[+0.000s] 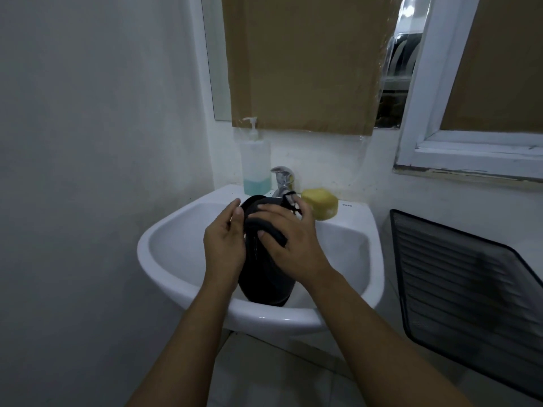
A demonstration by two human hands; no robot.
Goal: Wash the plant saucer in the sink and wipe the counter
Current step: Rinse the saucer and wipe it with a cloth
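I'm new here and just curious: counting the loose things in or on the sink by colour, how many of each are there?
Black: 2, the saucer and the cloth
Yellow: 1, the sponge
Clear with blue liquid: 1, the soap bottle
Total: 4

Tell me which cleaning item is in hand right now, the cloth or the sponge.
The dark cloth, which the right hand holds against the black saucer; the yellow sponge lies untouched on the sink rim beside the tap.
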